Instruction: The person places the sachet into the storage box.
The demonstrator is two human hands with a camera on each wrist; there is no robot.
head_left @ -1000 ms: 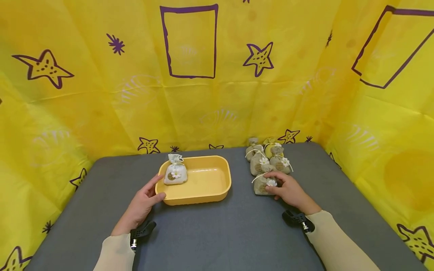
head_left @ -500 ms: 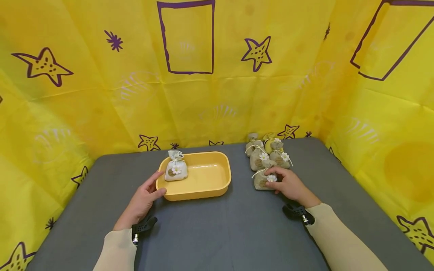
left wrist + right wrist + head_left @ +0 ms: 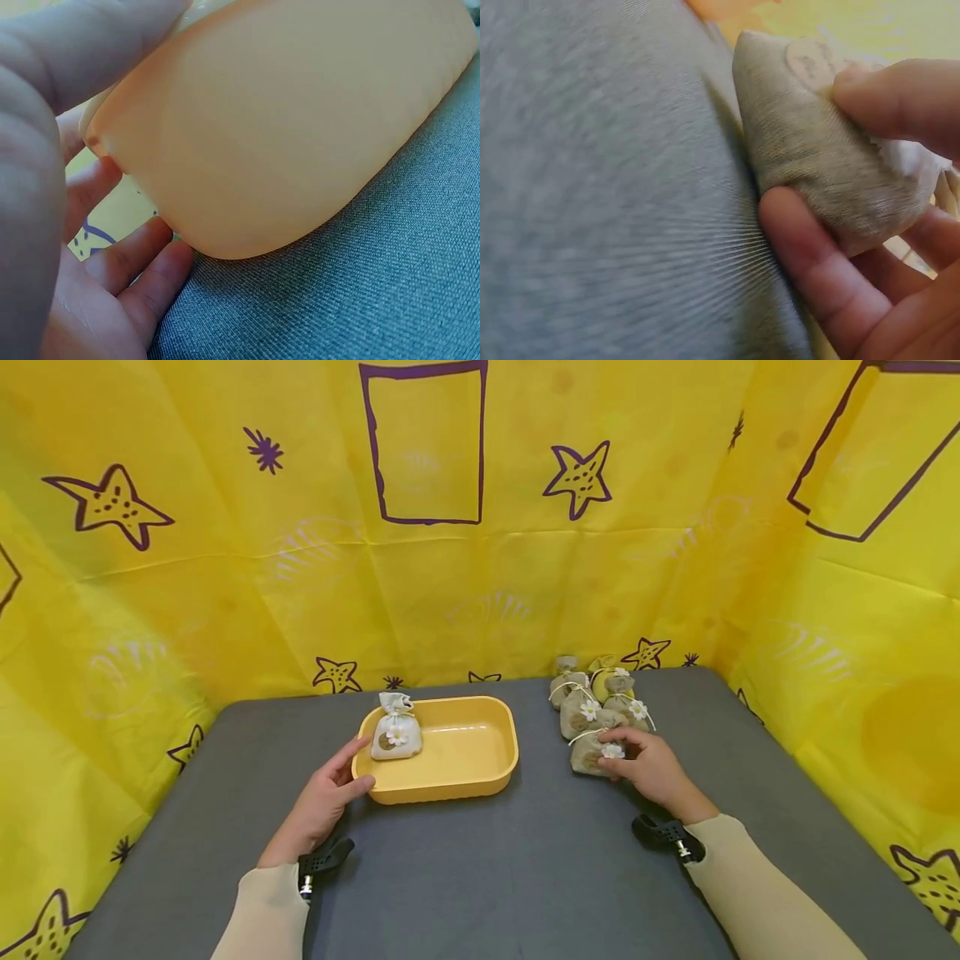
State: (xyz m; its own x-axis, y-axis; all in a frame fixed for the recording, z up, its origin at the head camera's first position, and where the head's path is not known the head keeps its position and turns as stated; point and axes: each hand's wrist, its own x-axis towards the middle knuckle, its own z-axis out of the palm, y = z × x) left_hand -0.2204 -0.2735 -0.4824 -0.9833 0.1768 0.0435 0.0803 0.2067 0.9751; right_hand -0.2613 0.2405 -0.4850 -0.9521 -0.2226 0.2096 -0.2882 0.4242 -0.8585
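My left hand [image 3: 321, 802] grips the left end of a yellow plastic tray [image 3: 472, 760]; in the left wrist view the thumb lies over the tray's [image 3: 247, 135] rim and the fingers touch its outer wall. Inside the tray, at its left end, sits a white cloth sachet [image 3: 386, 748] with a tied neck and a white flower. To the right of the tray my right hand [image 3: 660, 770] pinches a beige linen sachet [image 3: 587, 760] between thumb and fingers. In the right wrist view that sachet's [image 3: 795, 135] base is close against the grey cloth.
Behind the held sachet several more sachets cluster, among them a beige one [image 3: 573, 720], another with a flower [image 3: 622, 710] and a yellow one [image 3: 602, 687]. A grey cloth [image 3: 480, 877] covers the table. Yellow patterned curtains [image 3: 420, 602] rise along its back and sides.
The head view has shifted a little. Both hands stay where they were, the left on the tray and the right on the front linen sachet.
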